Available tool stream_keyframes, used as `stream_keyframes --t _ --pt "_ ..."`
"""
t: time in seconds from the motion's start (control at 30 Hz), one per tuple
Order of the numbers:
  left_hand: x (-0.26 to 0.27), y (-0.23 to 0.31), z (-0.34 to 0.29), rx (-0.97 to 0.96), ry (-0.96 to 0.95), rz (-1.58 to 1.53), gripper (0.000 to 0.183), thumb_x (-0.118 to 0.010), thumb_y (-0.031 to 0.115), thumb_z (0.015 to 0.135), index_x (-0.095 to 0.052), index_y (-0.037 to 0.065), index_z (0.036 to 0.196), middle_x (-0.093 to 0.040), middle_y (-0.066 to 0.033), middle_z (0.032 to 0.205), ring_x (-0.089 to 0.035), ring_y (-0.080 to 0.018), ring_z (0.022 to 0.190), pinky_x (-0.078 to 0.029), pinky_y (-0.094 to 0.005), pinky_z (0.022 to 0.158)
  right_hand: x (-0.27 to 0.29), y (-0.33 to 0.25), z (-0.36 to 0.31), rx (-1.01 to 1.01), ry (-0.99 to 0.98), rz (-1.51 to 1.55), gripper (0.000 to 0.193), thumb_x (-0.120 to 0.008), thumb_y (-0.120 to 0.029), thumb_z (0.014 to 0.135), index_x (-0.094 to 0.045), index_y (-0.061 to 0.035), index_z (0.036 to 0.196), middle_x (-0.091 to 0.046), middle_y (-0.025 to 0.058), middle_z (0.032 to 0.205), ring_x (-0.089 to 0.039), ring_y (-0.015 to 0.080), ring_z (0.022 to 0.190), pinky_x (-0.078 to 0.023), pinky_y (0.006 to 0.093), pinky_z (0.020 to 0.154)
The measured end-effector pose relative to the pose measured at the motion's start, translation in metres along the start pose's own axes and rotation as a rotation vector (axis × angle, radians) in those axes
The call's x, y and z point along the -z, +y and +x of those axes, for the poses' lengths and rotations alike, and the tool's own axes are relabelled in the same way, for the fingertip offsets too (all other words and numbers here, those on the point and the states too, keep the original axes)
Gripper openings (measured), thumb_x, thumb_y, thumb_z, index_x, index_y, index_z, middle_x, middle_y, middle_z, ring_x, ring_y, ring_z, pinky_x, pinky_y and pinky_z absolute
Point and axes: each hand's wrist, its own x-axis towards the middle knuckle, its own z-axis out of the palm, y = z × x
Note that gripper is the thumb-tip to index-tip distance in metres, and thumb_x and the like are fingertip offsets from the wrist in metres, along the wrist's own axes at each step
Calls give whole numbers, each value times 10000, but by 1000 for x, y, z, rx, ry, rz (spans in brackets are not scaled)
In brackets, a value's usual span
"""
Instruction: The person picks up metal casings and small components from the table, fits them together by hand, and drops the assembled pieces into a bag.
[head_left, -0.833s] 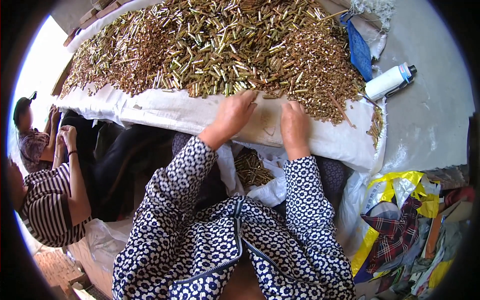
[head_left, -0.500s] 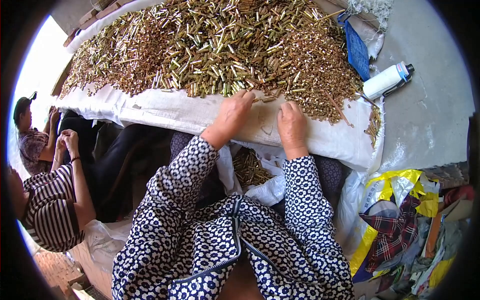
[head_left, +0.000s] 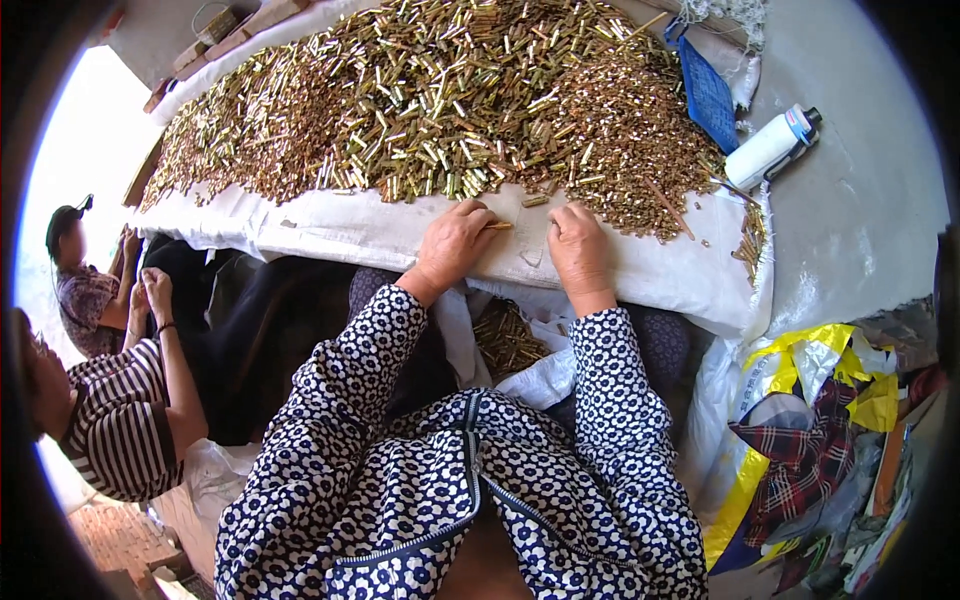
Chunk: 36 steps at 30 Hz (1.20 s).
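My left hand is closed at the near edge of the table, with a short, thin brass-coloured metal tube sticking out from its fingertips to the right. Close by, my right hand rests with its fingers curled together over the white cloth; whatever it may hold is hidden. Just beyond both hands spreads a big heap of loose metal tubes, gold and brass in colour. Smaller coppery metal pieces lie to its right, and more of them to its left. A single tube lies between my hands and the heap.
Below the table edge, an open white sack between my legs holds more tubes. At the right are a white bottle, a blue plastic scoop-like piece and a yellow-and-white bag. Two people sit at my left.
My left hand has drawn back from the heap toward me, and a tube now shows in its fingers. My right hand has shifted slightly left. The view has moved a little.
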Motion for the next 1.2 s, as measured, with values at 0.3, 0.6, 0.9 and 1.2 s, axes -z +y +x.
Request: stream_keyframes --t 0.3,0.6,0.9,1.2 --pt "-6 -9 -12 55 136 -260 126 -596 101 766 -580 62 885 -584 -89 844 -578 -255 750 -470 -323 660 -5 -14 -16 -399 -50 870 83 -593 10 747 -580 -11 826 -579 1 739 -518 64 594 -436 201 546" --pt "14 2 -24 415 -63 -1056 78 -566 19 823 -537 6 894 -551 -6 745 -505 -64 666 -433 -203 610 -5 -48 -18 -468 -102 1211 95 -609 -21 779 -588 -17 872 -562 -34 762 -478 19 659 -396 153 609" --pt "20 5 -27 509 -95 -1230 91 -568 59 840 -544 9 912 -551 1 763 -510 -57 661 -417 -182 583 -6 -48 -23 -489 -138 1172 92 -606 -28 787 -592 -16 877 -566 -30 770 -491 21 672 -402 155 600" --pt "10 8 -25 512 -47 -1283 96 -562 108 856 -556 31 912 -570 14 748 -507 -21 597 -365 -139 456 -10 -40 -26 -258 -10 895 81 -613 16 749 -583 -8 820 -585 2 794 -519 50 678 -430 186 611"
